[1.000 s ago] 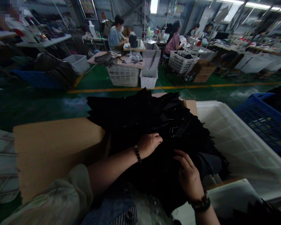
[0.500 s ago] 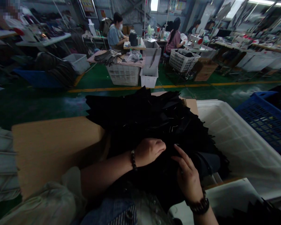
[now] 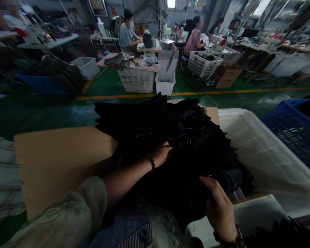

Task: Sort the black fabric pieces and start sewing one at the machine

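A big heap of black cloth pieces point(image 3: 150, 119) lies in front of me, loose pale thread ends showing on it. My left hand point(image 3: 162, 155), with a dark bead bracelet, is closed on a piece of the black cloth at the middle of the heap. Lower and to the right, my right hand point(image 3: 219, 203) has its fingers pressed together at the near part of the cloth, closed on it; the thumb is hidden. Dark cloth runs between the two hands, and its edges are hard to make out. A smooth dark rolled piece point(image 3: 229, 179) sits beside the right hand.
A cardboard flap point(image 3: 64, 162) stands at left of the heap, a white tub point(image 3: 268, 155) at right. Further right is a blue crate point(image 3: 294, 127). Near my right wrist is a pale flat surface point(image 3: 258, 217). Beyond the yellow floor line, people sit at sewing machines.
My left hand has moved up and slightly left over the heap. My right hand has moved down and to the right, and its spread fingers have come together.
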Motion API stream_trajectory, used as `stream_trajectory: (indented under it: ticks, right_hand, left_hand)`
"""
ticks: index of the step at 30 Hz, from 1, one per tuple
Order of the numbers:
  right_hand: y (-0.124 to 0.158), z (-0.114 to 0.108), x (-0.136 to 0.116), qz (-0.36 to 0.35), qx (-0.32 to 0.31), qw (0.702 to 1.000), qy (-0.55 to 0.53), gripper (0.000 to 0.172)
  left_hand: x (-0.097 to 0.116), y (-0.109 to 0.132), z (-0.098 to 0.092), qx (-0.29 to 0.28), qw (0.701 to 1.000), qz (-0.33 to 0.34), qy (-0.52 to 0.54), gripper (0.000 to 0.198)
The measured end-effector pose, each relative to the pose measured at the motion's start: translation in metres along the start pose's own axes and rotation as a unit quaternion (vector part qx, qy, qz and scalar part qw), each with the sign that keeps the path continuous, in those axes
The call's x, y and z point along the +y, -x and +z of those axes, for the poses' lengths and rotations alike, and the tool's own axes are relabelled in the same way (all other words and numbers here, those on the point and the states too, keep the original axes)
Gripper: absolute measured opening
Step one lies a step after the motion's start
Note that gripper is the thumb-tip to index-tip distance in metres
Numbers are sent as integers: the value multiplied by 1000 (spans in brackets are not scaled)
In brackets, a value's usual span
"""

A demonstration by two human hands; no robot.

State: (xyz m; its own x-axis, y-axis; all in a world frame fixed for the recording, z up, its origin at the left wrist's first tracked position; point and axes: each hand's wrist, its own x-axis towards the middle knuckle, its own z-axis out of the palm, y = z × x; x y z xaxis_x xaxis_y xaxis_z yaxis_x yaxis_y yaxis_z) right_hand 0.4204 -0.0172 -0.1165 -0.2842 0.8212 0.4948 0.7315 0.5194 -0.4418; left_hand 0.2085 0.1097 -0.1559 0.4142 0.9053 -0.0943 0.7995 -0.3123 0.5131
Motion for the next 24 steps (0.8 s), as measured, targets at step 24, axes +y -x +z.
stream_trajectory:
  ticks: [24]
  right_hand:
    - [-13,-5,-20,24,-14,999,-29,39]
  left_hand:
    - [4,11,-18,61,998,-5,13,10]
